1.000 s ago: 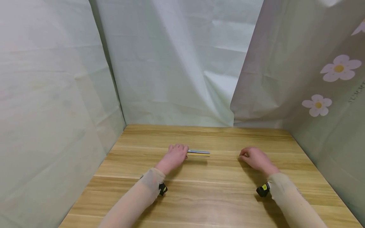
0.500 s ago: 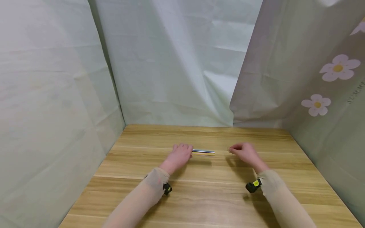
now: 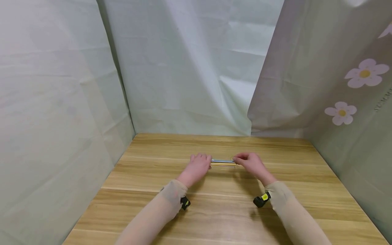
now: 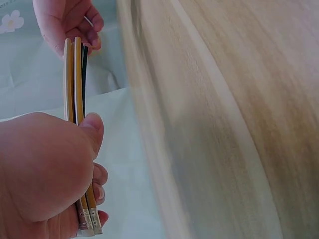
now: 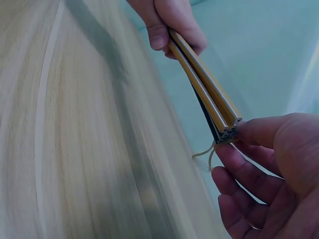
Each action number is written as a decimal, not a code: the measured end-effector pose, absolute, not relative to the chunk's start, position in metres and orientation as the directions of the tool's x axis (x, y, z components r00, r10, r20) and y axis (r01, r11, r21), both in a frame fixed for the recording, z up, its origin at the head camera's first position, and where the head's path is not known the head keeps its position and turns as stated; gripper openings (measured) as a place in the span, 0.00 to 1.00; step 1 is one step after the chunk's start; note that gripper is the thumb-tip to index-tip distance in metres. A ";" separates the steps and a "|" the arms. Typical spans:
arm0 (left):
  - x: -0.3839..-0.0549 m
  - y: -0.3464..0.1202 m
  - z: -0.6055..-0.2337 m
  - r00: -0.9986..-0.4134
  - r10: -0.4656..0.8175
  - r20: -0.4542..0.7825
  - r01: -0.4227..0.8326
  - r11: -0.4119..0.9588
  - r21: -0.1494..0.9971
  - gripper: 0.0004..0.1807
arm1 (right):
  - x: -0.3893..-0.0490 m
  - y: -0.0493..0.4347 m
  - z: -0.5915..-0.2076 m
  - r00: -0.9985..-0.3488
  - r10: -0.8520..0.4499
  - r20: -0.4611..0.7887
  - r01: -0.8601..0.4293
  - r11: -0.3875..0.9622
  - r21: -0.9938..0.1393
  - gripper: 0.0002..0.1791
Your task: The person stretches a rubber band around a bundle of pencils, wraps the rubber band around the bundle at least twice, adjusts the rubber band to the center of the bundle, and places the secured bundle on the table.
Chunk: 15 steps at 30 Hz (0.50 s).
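My left hand (image 3: 197,169) grips a bundle of several pencils (image 3: 223,163) above the wooden table. Yellow and dark barrels show in the left wrist view, and the metal ferrules (image 4: 89,218) stick out below the fingers. The blunt, unsharpened ends (image 5: 228,131) point toward my right hand (image 3: 251,165). There, the thumb and fingertips of the right hand pinch a thin tan rubber band (image 5: 202,153) right at the pencil ends. A loop of the band hangs out beside the bundle; the rest is hidden by the fingers and the pencils.
The wood-grain table (image 3: 214,217) spreads below both hands. Pale cloth sheets (image 3: 183,68) stand behind and at both sides, the right one printed with flowers (image 3: 341,113). A black wrist camera (image 3: 261,200) sits at the right wrist.
My right hand has moved left with the rubber band, from well apart to the pencil ends. The left hand has shifted a little to the right with the pencils.
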<state>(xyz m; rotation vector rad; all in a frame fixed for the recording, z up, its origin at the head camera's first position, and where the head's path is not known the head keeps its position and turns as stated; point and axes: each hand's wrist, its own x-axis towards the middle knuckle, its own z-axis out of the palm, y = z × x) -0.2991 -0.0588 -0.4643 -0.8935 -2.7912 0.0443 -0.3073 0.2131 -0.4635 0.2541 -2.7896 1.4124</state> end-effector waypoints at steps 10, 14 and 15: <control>-0.299 -0.061 -0.470 -0.818 0.538 0.203 0.524 0.843 -0.122 0.12 | -0.304 0.205 -0.458 -0.985 -0.128 0.112 -0.166 0.576 -0.801 0.13; -0.298 -0.060 -0.470 -0.830 0.518 0.208 0.497 0.855 -0.147 0.13 | -0.304 0.204 -0.458 -0.984 -0.126 0.125 -0.175 0.584 -0.793 0.14; -0.298 -0.059 -0.469 -0.832 0.513 0.209 0.491 0.858 -0.153 0.13 | -0.304 0.203 -0.457 -0.984 -0.123 0.132 -0.179 0.587 -0.790 0.14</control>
